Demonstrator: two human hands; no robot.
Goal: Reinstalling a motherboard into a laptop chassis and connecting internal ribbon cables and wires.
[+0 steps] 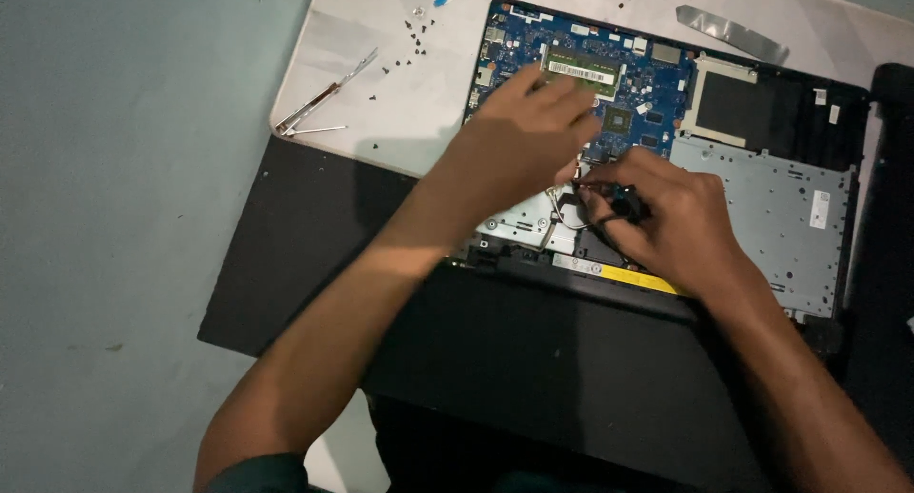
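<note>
My left hand [533, 136] lies flat, fingers loosely spread, steadying the blue motherboard [581, 74] of the opened laptop [762, 198]; my right hand [671, 222] pinches a thin cable [595, 186] beside it, fingers curled; loose screws [416, 38] sit well apart on the white board [409, 112], out of reach of my sleeves.

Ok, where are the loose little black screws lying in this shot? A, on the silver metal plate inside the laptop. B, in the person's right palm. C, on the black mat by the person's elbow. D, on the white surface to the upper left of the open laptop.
D: the small black screws lie scattered on the white surface, left of the blue circuit board and near the metal tweezers.
</note>
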